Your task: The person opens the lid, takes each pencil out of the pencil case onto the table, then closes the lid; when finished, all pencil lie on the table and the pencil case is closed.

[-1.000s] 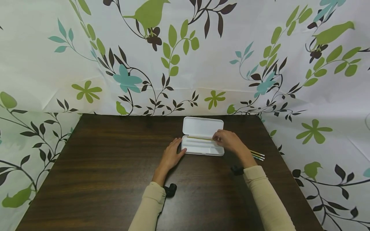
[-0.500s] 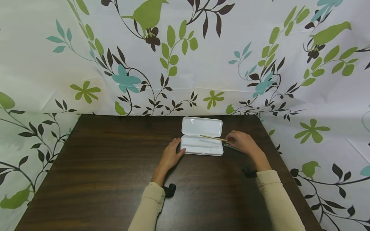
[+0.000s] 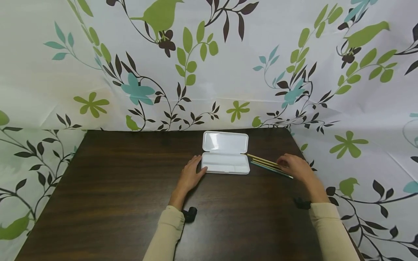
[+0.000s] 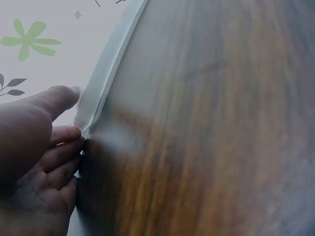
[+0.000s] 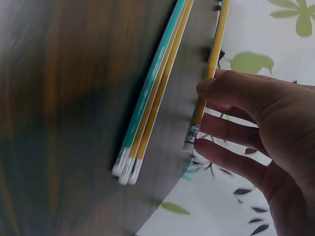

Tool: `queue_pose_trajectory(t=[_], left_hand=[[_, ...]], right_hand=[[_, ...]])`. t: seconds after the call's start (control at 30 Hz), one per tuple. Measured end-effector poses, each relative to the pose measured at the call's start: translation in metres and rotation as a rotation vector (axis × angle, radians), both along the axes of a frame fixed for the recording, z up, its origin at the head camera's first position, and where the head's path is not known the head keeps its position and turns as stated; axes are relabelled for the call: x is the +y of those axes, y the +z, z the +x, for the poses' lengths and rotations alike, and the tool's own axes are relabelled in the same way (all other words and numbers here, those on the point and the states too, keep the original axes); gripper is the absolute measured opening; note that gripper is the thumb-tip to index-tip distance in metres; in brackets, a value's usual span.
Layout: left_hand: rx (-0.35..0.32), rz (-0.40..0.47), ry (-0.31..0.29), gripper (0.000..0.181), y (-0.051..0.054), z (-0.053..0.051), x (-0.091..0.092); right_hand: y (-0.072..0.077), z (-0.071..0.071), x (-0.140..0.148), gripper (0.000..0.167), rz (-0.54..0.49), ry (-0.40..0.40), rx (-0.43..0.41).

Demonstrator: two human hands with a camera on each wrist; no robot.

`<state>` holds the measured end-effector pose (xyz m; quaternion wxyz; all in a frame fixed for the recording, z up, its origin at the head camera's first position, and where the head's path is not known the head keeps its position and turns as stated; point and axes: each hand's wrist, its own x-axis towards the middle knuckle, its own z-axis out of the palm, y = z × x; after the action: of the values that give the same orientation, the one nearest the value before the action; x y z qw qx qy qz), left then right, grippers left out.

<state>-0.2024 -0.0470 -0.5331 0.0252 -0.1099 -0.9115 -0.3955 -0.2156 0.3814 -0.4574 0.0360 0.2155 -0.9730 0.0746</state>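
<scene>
An open white case (image 3: 225, 163) lies on the dark table, its lid (image 3: 225, 142) folded back and its tray holding no pencil. My left hand (image 3: 188, 177) touches the case's left end, fingers fairly straight; in the left wrist view the thumb and fingertips of that hand (image 4: 44, 142) meet the case's edge (image 4: 101, 78). To the right of the case, my right hand (image 3: 298, 170) pinches a yellow pencil (image 5: 215, 51) near its eraser end, thumb against fingers. Beside it lie a teal pencil (image 5: 147, 98) and two yellow pencils (image 5: 165, 88), side by side.
The wooden table (image 3: 130, 203) runs back to a patterned cloth (image 3: 228, 72) with leaves and birds, which also hangs along both sides. A black wrist camera (image 3: 190, 214) is strapped at the left wrist.
My right hand has moved right, away from the case, carrying the yellow pencil out from over the tray to beside the other pencils. The left hand stays at the case.
</scene>
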Motion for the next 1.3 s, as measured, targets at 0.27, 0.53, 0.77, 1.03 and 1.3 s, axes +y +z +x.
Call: queue_pose_trajectory(t=[0.27,0.53,0.77,1.03,1.3], left_hand=[[-0.006,-0.001,-0.004,0.060,0.001,0.000,0.000],[-0.022,-0.011,-0.001,0.060,-0.003,-0.003,0.000],[-0.015,-0.013,-0.002,0.060,-0.003,-0.003,0.000],[0.008,-0.005,-0.007,0.060,-0.001,-0.002,-0.001],[-0.004,-0.023,-0.007,0.060,-0.001,-0.003,0.000]], right_hand=[[-0.004,0.007,0.017,0.016,-0.020,0.016,0.018],[-0.010,0.013,0.018,0.017,-0.030,0.004,-0.037],[-0.025,0.018,0.018,0.019,-0.039,-0.021,-0.042],[-0.033,0.024,0.017,0.017,-0.031,-0.073,-0.048],[-0.038,0.026,0.017,0.018,-0.022,-0.086,-0.070]])
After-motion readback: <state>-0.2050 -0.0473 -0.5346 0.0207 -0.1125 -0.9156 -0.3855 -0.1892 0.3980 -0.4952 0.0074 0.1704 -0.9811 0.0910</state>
